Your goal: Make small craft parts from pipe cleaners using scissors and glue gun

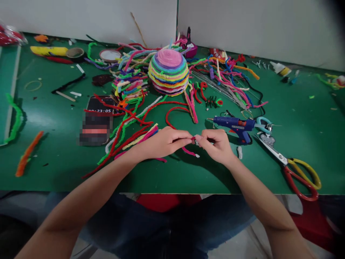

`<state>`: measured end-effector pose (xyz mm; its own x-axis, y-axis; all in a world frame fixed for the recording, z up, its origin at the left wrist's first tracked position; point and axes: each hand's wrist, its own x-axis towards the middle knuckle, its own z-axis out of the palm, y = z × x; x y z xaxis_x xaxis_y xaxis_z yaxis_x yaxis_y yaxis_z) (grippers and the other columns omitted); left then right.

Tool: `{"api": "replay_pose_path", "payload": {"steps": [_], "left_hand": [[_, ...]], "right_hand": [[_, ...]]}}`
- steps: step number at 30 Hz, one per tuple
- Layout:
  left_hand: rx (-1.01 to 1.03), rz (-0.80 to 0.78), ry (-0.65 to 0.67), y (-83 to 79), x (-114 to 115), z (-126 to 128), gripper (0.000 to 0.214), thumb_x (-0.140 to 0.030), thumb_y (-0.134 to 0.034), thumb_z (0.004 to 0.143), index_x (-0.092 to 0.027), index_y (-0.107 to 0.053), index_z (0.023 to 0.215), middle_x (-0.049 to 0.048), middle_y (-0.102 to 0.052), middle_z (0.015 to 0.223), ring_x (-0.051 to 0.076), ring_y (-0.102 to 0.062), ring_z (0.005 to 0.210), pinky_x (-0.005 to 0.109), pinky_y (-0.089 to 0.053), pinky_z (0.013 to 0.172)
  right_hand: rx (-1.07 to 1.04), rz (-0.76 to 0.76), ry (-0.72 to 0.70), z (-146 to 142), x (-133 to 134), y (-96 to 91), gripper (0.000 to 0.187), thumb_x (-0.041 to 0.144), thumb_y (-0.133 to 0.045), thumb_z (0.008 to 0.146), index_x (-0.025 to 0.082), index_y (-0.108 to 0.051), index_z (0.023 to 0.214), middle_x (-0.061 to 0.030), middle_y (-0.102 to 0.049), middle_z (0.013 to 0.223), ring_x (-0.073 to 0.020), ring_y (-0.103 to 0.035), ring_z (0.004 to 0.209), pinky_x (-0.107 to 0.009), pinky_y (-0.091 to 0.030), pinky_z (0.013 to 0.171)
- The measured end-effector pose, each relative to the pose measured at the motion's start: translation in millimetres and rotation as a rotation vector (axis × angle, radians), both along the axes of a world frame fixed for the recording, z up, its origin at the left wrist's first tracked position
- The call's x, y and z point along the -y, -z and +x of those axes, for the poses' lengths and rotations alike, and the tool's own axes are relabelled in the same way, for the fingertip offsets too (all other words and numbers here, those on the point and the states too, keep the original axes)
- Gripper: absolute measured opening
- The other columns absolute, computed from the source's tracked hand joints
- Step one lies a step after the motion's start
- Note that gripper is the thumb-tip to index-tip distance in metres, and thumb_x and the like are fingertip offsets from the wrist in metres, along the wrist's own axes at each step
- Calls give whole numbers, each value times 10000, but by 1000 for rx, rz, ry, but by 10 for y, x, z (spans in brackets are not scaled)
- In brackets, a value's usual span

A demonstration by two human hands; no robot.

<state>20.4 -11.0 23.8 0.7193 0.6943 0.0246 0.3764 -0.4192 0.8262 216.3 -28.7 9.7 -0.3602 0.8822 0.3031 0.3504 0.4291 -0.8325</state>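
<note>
My left hand [172,142] is closed, with thumb and fingertips pinching a short piece of red pipe cleaner [193,139]. My right hand [215,144] pinches at the same spot from the other side, where a whitish-grey fuzzy bit [197,141] shows at its fingertips. The fingers cover most of what is held. Just under the hands, a pink pipe cleaner [189,152] with a white tip lies on or near the table. A long red pipe cleaner [172,110] curves behind my left hand; whether it joins the held piece cannot be made out.
Behind the hands stands a rainbow-striped dome [168,72] among many loose pipe cleaners. A blue glue gun [234,124] and large scissors [287,162] lie to the right. A phone [98,120] showing a timer lies left. The green table's [167,183] front edge is near my lap.
</note>
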Motion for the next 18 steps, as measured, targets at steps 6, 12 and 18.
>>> {"api": "replay_pose_path", "payload": {"steps": [6,12,18], "left_hand": [[10,-38,86,-13,14,5,266,-290,-440,899,-157,-665,949,-22,-578,626,80,-475,555,188,-345,555],[21,-56,97,-25,11,13,259,-285,-431,902,-155,-654,928,-28,-559,627,78,-472,560,187,-344,569],[27,-79,66,-6,32,41,285,-309,-401,912,-144,-610,813,-38,-471,576,73,-419,522,191,-326,527]], "right_hand": [[-116,-34,-117,-8,23,18,416,276,-515,851,178,-402,463,51,-401,433,-55,-359,420,-213,-271,429],[-158,-112,-126,-24,69,90,391,267,-440,891,183,-387,514,57,-391,442,-61,-375,431,-200,-294,439],[-210,-84,-63,-60,76,106,393,333,-429,905,190,-360,546,54,-369,482,-66,-357,446,-218,-301,454]]}}
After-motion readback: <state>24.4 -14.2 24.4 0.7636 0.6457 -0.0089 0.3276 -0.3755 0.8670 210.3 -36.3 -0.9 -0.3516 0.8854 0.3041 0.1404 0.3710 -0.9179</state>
